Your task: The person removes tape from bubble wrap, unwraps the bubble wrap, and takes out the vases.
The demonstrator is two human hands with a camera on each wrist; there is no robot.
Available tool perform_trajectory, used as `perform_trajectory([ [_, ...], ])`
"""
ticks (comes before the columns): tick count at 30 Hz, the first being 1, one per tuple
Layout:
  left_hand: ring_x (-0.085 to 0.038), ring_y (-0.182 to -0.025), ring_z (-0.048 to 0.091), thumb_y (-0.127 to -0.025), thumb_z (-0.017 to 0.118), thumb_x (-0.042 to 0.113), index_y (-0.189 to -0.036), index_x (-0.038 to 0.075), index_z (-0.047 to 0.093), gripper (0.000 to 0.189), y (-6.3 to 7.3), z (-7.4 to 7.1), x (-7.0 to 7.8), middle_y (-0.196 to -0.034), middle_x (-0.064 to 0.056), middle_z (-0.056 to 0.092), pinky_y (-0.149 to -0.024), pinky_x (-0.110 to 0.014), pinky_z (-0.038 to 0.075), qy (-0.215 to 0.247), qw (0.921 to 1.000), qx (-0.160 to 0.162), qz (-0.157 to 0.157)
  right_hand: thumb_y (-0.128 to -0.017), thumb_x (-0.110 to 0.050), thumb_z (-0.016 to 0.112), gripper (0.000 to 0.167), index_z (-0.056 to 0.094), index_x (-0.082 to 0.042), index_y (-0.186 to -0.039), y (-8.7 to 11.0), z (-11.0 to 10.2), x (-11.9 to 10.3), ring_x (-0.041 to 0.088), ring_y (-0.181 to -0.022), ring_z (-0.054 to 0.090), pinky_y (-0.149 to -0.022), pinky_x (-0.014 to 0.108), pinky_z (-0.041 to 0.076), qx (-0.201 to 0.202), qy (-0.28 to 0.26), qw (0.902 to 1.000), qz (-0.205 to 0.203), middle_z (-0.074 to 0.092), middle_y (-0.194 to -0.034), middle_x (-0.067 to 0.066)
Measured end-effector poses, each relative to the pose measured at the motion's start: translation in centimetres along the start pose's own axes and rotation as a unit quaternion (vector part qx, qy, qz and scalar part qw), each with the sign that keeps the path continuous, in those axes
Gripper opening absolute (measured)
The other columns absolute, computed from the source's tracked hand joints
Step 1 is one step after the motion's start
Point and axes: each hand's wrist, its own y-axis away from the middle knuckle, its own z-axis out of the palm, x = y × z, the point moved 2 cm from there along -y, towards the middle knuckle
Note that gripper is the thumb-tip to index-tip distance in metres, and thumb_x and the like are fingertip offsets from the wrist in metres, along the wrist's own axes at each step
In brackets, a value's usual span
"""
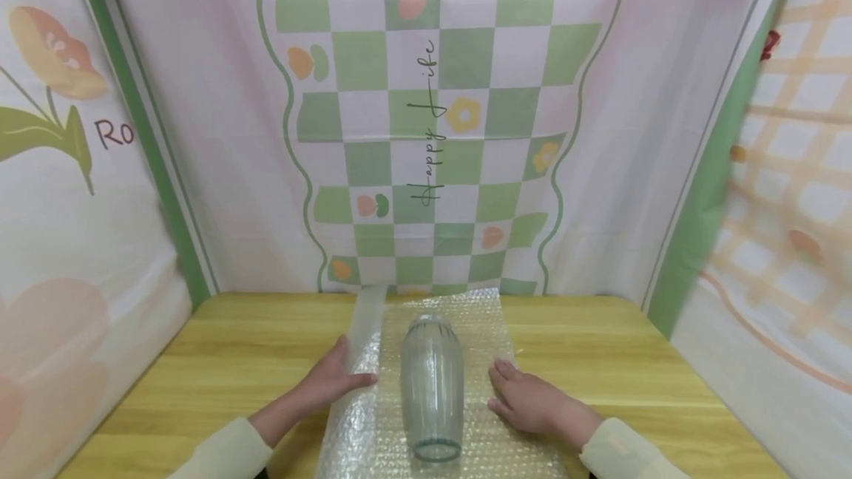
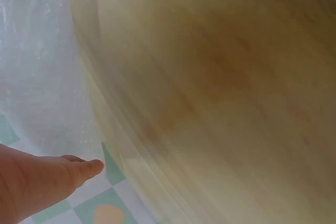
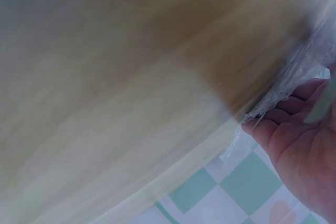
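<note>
A clear ribbed glass vase (image 1: 431, 383) lies lengthwise on a sheet of bubble wrap (image 1: 482, 316), its round base toward me and its neck toward the back. Beside the sheet's left edge is my left hand (image 1: 326, 379), thumb reaching over the wrap and fingers stretched forward. My right hand (image 1: 532, 398) is at the right edge, fingers extended and pointing in at the vase. In the right wrist view, fingertips of this hand (image 3: 299, 140) touch the wrap's rim (image 3: 283, 90). The left wrist view shows part of the left hand (image 2: 44, 182) against the wrap (image 2: 42, 77).
The wooden table (image 1: 586, 338) extends to both sides of the sheet. Behind it hangs a green-and-white checked cloth (image 1: 459, 58). Printed cloths (image 1: 60, 242) also hang at the left and right sides. The wrap reaches the table's back edge.
</note>
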Motion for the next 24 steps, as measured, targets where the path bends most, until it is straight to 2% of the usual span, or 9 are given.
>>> perform_trajectory([
  [7,-0.044,-0.141,0.014,-0.079,0.078,0.031,-0.149,-0.013,0.008,0.108,-0.3,-0.1,-0.4,-0.154,-0.030,0.010,-0.115,-0.053,0.012,-0.039,0.9981,0.012,0.047,-0.101,-0.034,0.050,0.062,0.040,0.014,-0.139,0.2,-0.2,0.0,0.043,-0.137,0.030,-0.111,0.053,0.028,-0.003,-0.009,1.0000,0.001,0.032,-0.147,0.033],
  [12,-0.041,-0.142,0.013,-0.083,0.074,0.022,-0.150,-0.009,0.012,0.097,-0.1,-0.3,-0.4,-0.156,-0.025,0.009,-0.115,-0.053,0.013,-0.065,0.9932,0.019,0.095,-0.100,-0.033,0.050,0.062,0.040,0.015,-0.138,0.1,-0.2,-0.1,0.044,-0.136,0.031,-0.111,0.053,0.028,0.003,-0.004,1.0000,-0.003,0.032,-0.146,0.034],
  [15,-0.039,-0.143,0.015,-0.086,0.070,0.018,-0.151,-0.007,0.013,0.090,0.2,-0.6,-0.5,-0.157,-0.022,0.010,-0.115,-0.052,0.014,-0.077,0.9905,0.020,0.112,-0.100,-0.033,0.051,0.062,0.040,0.014,-0.139,0.2,-0.3,-0.2,0.044,-0.136,0.031,-0.111,0.053,0.029,0.004,-0.007,1.0000,-0.004,0.032,-0.146,0.034],
  [18,-0.037,-0.143,0.015,-0.089,0.065,0.015,-0.152,-0.004,0.013,0.083,0.4,-0.9,-0.6,-0.158,-0.020,0.010,-0.115,-0.050,0.015,-0.077,0.9905,0.015,0.113,-0.100,-0.034,0.051,0.062,0.040,0.015,-0.138,0.2,-0.4,-0.4,0.044,-0.136,0.031,-0.111,0.053,0.029,0.004,-0.008,0.9999,-0.006,0.032,-0.146,0.034],
  [24,-0.036,-0.144,0.012,-0.095,0.053,0.016,-0.152,-0.005,0.011,0.074,0.5,-1.4,-0.9,-0.158,-0.019,0.008,-0.116,-0.048,0.011,-0.058,0.9942,0.004,0.090,-0.100,-0.034,0.051,0.063,0.041,0.016,-0.137,0.4,-0.4,-0.5,0.046,-0.135,0.031,-0.110,0.054,0.029,0.008,-0.010,0.9999,-0.009,0.032,-0.145,0.035],
])
